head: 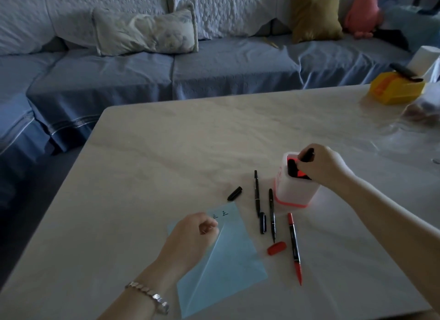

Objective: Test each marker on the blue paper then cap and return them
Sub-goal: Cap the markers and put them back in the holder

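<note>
Your right hand pinches a black marker at the mouth of the white pen holder — it should feel light, stiff and slick, so grip mid-barrel. Your left hand rests curled, holding nothing, on the flimsy blue paper on the counter.

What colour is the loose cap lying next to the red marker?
Red. The cap shows best in the head view.

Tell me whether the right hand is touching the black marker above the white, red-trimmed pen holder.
Touching. The head view shows the right hand gripping the black marker, fingers curled round it, over the white, red-trimmed pen holder.
</note>
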